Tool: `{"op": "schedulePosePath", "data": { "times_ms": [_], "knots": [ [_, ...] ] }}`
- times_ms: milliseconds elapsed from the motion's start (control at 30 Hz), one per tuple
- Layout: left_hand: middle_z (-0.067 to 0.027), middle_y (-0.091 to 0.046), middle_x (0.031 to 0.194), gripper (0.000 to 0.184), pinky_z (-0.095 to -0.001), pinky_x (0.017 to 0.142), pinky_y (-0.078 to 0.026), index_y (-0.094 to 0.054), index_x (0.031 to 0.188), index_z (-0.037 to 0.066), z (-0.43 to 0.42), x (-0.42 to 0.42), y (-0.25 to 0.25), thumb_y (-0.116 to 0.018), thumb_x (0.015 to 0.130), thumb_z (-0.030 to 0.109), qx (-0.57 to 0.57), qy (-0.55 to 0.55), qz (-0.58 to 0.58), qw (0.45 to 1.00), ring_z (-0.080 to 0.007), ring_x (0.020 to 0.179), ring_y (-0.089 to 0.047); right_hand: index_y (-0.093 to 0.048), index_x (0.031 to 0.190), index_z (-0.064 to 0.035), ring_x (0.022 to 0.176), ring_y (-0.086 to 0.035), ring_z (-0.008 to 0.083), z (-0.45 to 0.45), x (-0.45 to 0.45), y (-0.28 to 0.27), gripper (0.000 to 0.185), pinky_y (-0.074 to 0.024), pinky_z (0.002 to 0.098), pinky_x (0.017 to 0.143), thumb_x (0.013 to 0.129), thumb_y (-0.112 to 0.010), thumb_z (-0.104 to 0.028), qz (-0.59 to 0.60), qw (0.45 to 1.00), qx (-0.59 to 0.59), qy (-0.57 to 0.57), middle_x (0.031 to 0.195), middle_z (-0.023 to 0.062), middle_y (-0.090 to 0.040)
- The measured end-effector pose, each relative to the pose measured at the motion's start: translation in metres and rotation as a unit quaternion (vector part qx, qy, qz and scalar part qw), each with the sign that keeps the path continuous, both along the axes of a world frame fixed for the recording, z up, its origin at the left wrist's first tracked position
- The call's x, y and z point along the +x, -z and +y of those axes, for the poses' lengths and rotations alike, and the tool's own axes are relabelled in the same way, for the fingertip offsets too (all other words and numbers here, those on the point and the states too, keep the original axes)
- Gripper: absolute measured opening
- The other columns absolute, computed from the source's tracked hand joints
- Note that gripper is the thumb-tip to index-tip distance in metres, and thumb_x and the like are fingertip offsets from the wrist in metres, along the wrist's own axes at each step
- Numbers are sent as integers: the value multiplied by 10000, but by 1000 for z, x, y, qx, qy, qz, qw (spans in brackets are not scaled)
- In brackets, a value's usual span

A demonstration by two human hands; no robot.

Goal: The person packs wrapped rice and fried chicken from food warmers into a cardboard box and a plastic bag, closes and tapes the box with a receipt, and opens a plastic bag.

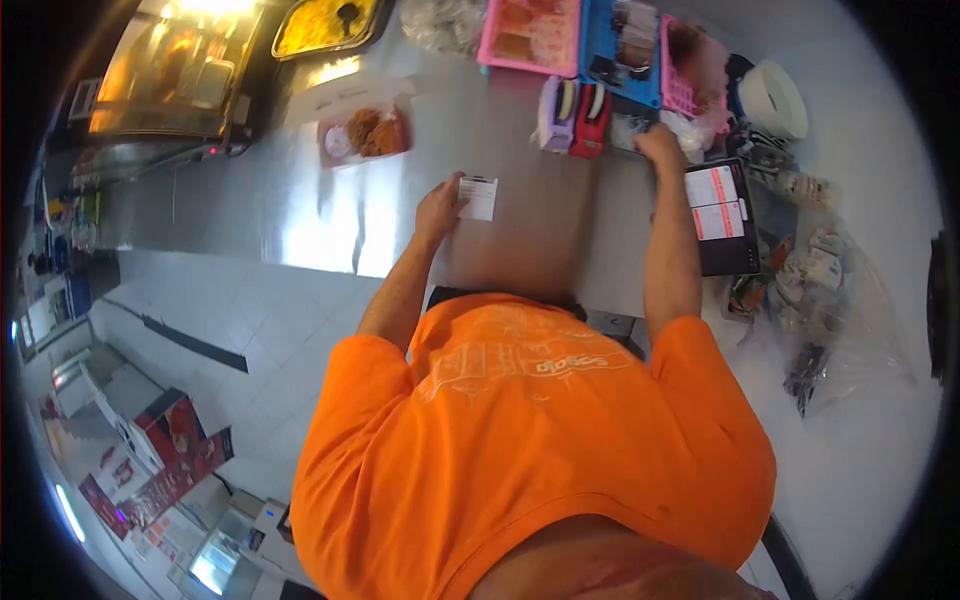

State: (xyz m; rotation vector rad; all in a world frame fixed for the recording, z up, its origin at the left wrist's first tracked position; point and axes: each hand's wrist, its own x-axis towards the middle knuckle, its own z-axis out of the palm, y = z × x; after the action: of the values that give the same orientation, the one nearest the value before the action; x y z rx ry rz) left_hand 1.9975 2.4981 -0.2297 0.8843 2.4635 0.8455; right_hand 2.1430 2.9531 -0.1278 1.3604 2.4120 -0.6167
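My left hand (438,210) pinches a small white printed paper slip (479,199) above the steel counter (410,235). On the far side of the counter, my right hand (661,150) reaches in beside clear plastic bags (690,132), its fingers curled; what they grip, if anything, is too small to make out. Just left of that hand stand a purple tape dispenser (556,115) and a red tape dispenser (591,118). Under my right forearm's outer side lies a tablet (722,215) with a lit screen. An open box of fried chicken (366,136) sits to the left.
Pink baskets (530,40) and a blue basket (622,50) line the back. A white bowl (774,100) is at the right, above a hanging plastic bag (830,290). Back left are a tray of yellow food (325,27) and a lit warming cabinet (175,70).
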Motion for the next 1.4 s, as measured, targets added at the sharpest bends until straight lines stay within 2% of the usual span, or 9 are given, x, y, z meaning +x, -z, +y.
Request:
{"op": "schedulePosePath", "data": {
  "times_ms": [67, 167, 367, 867, 967, 1133, 1300, 1333, 1400],
  "knots": [
    [-99, -639, 1042, 479, -465, 838, -487, -631, 1311, 266, -25, 3, -11, -712, 848, 361, -70, 54, 98, 991, -294, 995, -612, -735, 908, -20, 568, -628, 163, 4, 33, 16, 303, -498, 327, 541, 799, -717, -302, 123, 987, -106, 7, 766, 118, -694],
    [-78, -577, 1066, 494, -449, 895, -428, -642, 1308, 296, -45, 3, -29, -720, 834, 413, -110, 79, 144, 980, -275, 1049, -529, -708, 878, -74, 525, -561, 92, -100, 43, -19, 122, -439, 263, 472, 871, -687, -194, 371, 810, -421, 167, 707, 47, -640],
    [-77, -537, 1071, 523, -465, 909, -375, -648, 1305, 332, -63, -10, -22, -742, 805, 451, -59, 90, 142, 984, -287, 1064, -476, -677, 957, -52, 704, -667, 127, -325, -10, 70, 92, -535, 257, 617, 931, -632, -128, 424, 751, -486, 146, 799, 84, -695],
    [-78, -529, 1168, 585, -501, 954, -367, -617, 1321, 354, -77, -42, -16, -781, 767, 442, -40, 155, 84, 984, -305, 1144, -459, -670, 1013, -27, 736, -678, 205, -397, -32, 94, 170, -523, 331, 693, 965, -558, -145, 333, 934, -102, -83, 844, 113, -716],
    [-87, -528, 1189, 606, -512, 976, -359, -590, 1349, 345, -78, -42, -14, -774, 779, 433, -43, 166, 75, 982, -314, 1160, -454, -668, 1054, -54, 830, -694, 272, -390, -23, 80, 168, -521, 366, 738, 965, -560, -149, 366, 926, -50, -73, 919, 146, -710],
    [-115, -513, 1269, 676, -538, 1010, -336, -502, 1421, 319, -74, -60, -31, -756, 802, 413, 10, 182, 93, 979, -346, 1228, -428, -580, 1296, -145, 1220, -537, 282, -388, -37, 88, 407, -434, 461, 984, 901, -548, -53, 227, 941, 120, -220, 1312, 43, -602],
    [-174, -439, 1413, 585, -587, 1086, -282, -578, 1337, 245, -44, -206, -121, -736, 816, 460, 159, 7, 324, 933, -362, 1361, -356, -505, 1412, -198, 1336, -441, 271, -391, -45, 80, 601, -375, 448, 1069, 848, -504, 12, 154, 951, 119, -242, 1481, 3, -473],
    [-172, -508, 1387, 592, -581, 1095, -271, -578, 1349, 238, -39, -247, -147, -633, 869, 580, 237, -16, 359, 903, -361, 1355, -407, -510, 1406, -196, 1329, -447, 284, -390, -45, 79, 599, -379, 445, 1071, 845, -506, 14, 142, 952, 117, -245, 1488, 13, -465],
    [-142, -613, 1316, 693, -554, 1073, -322, -532, 1403, 251, -42, -348, -145, -505, 882, 708, 5, 31, 267, 963, -342, 1258, -543, -515, 1399, -186, 1329, -449, 308, -386, -45, 78, 602, -383, 445, 1079, 835, -511, 25, 158, 956, 100, -226, 1504, 43, -444]
  ]
}}
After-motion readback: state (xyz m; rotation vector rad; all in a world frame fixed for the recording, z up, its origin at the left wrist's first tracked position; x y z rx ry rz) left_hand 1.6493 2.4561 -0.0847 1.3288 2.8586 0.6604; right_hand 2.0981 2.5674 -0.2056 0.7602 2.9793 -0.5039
